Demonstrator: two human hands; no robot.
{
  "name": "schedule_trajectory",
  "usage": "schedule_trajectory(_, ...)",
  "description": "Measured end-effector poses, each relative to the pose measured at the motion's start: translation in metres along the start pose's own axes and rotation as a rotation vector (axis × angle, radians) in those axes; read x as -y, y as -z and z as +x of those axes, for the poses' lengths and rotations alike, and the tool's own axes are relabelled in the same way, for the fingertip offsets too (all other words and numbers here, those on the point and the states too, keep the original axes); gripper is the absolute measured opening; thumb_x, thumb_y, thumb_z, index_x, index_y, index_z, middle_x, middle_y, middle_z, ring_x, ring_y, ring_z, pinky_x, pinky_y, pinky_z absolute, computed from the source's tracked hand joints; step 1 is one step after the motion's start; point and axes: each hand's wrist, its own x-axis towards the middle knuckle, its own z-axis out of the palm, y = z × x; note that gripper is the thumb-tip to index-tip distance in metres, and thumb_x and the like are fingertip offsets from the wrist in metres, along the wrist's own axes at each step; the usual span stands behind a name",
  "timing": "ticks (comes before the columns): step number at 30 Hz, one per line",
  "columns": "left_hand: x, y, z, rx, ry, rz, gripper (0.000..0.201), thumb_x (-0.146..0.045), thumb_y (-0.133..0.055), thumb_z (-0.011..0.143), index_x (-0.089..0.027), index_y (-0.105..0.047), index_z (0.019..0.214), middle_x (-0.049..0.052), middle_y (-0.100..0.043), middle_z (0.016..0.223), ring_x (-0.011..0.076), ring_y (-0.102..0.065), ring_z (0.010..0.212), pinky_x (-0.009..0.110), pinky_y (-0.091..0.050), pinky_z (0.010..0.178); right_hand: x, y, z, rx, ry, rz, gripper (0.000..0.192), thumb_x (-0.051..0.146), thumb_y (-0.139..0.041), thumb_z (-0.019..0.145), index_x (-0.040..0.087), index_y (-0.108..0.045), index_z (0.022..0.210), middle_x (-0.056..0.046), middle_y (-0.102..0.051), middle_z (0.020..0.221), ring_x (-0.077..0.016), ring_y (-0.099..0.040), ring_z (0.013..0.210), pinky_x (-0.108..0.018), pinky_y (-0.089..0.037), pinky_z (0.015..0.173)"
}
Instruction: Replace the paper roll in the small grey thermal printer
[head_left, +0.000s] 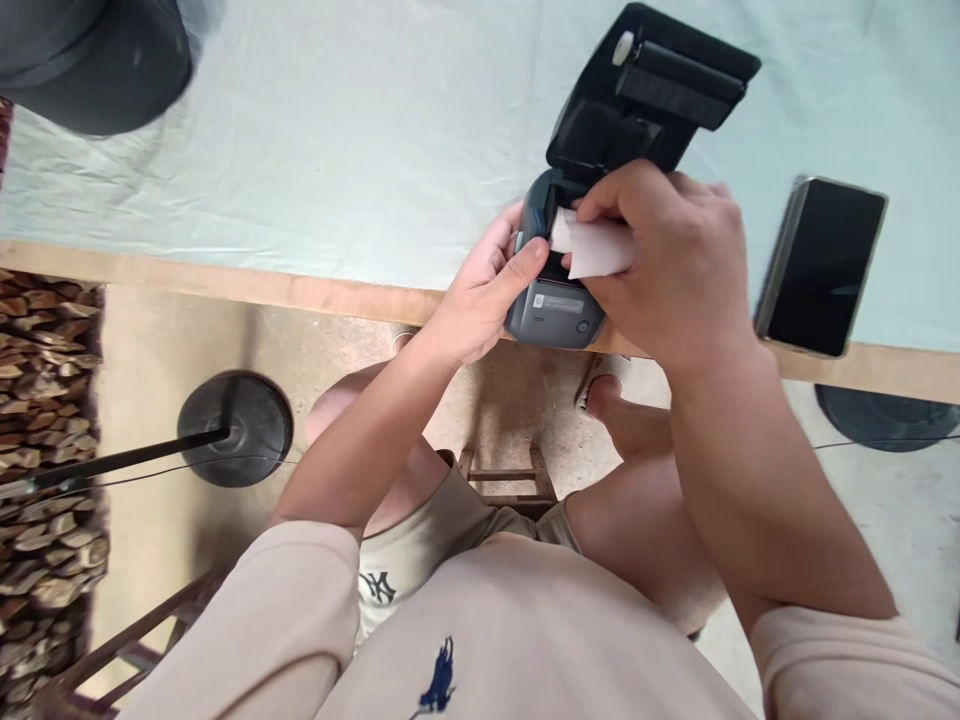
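Note:
A small dark label printer (559,318) rests at the table's front edge with its black lid (652,90) swung up and back. My left hand (499,275) grips the printer's left side, thumb over the rim of the paper bay. In my right hand (667,260) is a white paper roll (600,248), pinched between thumb and fingers. The roll is at the mouth of the open bay, its left end partly inside. My right fingers hide the roll's far end and part of the bay.
A smartphone (829,265) with a dark screen lies on the pale cloth (337,150) to the right. At the upper left stands a black object (97,70), perhaps a cap. Below the table are round black stand bases (236,425), a wooden stool (510,480) and stacked firewood (49,450).

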Motion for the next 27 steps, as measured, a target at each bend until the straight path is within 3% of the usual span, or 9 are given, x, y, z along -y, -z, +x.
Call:
schedule_trajectory(3, 0.000, 0.001, 0.001, -0.010, 0.004, -0.046, 0.032, -0.037, -0.081, 0.112, -0.025, -0.080, 0.141, 0.006, -0.084, 0.140, 0.0334, -0.073, 0.162, 0.037, -0.070, 0.121, -0.006, -0.002, -0.003, -0.074, 0.103, 0.027, 0.020, 0.024, -0.062, 0.102, 0.029, -0.080, 0.110, -0.008, -0.087, 0.118, -0.0345, -0.082, 0.110, -0.052, -0.060, 0.096)
schedule_trajectory(6, -0.001, 0.005, 0.002, -0.022, 0.010, -0.047, 0.030, -0.040, -0.078, 0.113, -0.025, -0.080, 0.140, 0.005, -0.084, 0.134, 0.0331, -0.076, 0.158, 0.039, -0.072, 0.116, 0.002, 0.000, -0.010, -0.179, 0.188, 0.002, 0.025, 0.031, -0.061, 0.110, 0.031, -0.084, 0.101, -0.004, -0.085, 0.102, -0.0290, -0.079, 0.097, -0.050, -0.055, 0.090)
schedule_trajectory(10, -0.003, 0.008, -0.002, 0.016, -0.028, 0.043, 0.028, -0.023, -0.086, 0.100, -0.026, -0.081, 0.128, 0.000, -0.083, 0.108, 0.0285, -0.086, 0.139, 0.029, -0.071, 0.101, 0.009, 0.003, -0.013, -0.121, 0.274, 0.075, 0.030, 0.052, -0.066, 0.110, 0.032, -0.081, 0.093, -0.003, -0.080, 0.090, -0.0298, -0.077, 0.094, -0.053, -0.056, 0.093)
schedule_trajectory(14, -0.002, 0.005, -0.004, 0.039, -0.051, 0.068, 0.046, -0.018, -0.093, 0.087, -0.026, -0.080, 0.131, 0.002, -0.088, 0.118, 0.0323, -0.085, 0.142, 0.030, -0.073, 0.100, 0.004, 0.009, -0.008, -0.256, 0.191, 0.272, 0.024, 0.045, -0.067, 0.109, 0.035, -0.073, 0.089, -0.002, -0.072, 0.083, -0.0267, -0.073, 0.083, -0.051, -0.059, 0.085)
schedule_trajectory(16, -0.003, 0.002, -0.004, 0.009, -0.013, 0.061, 0.061, -0.016, -0.094, 0.085, -0.026, -0.078, 0.143, 0.004, -0.089, 0.131, 0.0350, -0.082, 0.151, 0.036, -0.074, 0.109, -0.003, 0.011, -0.004, -0.436, 0.099, 0.290, 0.020, 0.047, -0.065, 0.112, 0.035, -0.075, 0.098, -0.004, -0.074, 0.097, -0.0273, -0.075, 0.095, -0.049, -0.061, 0.085)
schedule_trajectory(18, -0.004, -0.001, -0.004, -0.034, 0.016, 0.029, 0.074, -0.015, -0.093, 0.086, -0.028, -0.073, 0.156, 0.004, -0.088, 0.138, 0.0362, -0.079, 0.155, 0.039, -0.074, 0.113, -0.015, 0.009, -0.001, -0.498, 0.067, 0.314, 0.026, 0.053, -0.062, 0.115, 0.037, -0.077, 0.129, -0.005, -0.074, 0.134, -0.0299, -0.076, 0.127, -0.049, -0.064, 0.097)
schedule_trajectory(21, -0.006, -0.003, -0.004, -0.093, 0.059, 0.003, 0.086, -0.015, -0.091, 0.089, -0.032, -0.064, 0.169, 0.005, -0.087, 0.143, 0.0378, -0.080, 0.154, 0.040, -0.076, 0.111, -0.033, 0.005, 0.002, -0.421, 0.119, 0.433, 0.039, 0.060, -0.058, 0.120, 0.052, -0.064, 0.158, 0.001, -0.059, 0.161, -0.0299, -0.074, 0.145, -0.047, -0.064, 0.112)
schedule_trajectory(24, -0.003, 0.001, -0.002, -0.116, 0.070, 0.021, 0.086, -0.015, -0.088, 0.092, -0.033, -0.063, 0.172, 0.004, -0.086, 0.144, 0.0391, -0.082, 0.151, 0.042, -0.077, 0.107, -0.036, 0.007, 0.003, -0.385, 0.093, 0.467, 0.028, 0.050, -0.056, 0.121, 0.045, -0.072, 0.144, 0.000, -0.069, 0.143, -0.0255, -0.081, 0.127, -0.045, -0.066, 0.106)
schedule_trajectory(27, 0.002, 0.006, -0.002, -0.086, 0.044, 0.025, 0.076, -0.022, -0.089, 0.096, -0.033, -0.066, 0.168, 0.005, -0.086, 0.145, 0.0388, -0.082, 0.150, 0.041, -0.077, 0.106, -0.022, 0.012, 0.004, -0.216, 0.061, 0.385, 0.026, 0.037, -0.065, 0.109, 0.031, -0.074, 0.132, -0.005, -0.082, 0.135, -0.0302, -0.080, 0.132, -0.050, -0.066, 0.110)
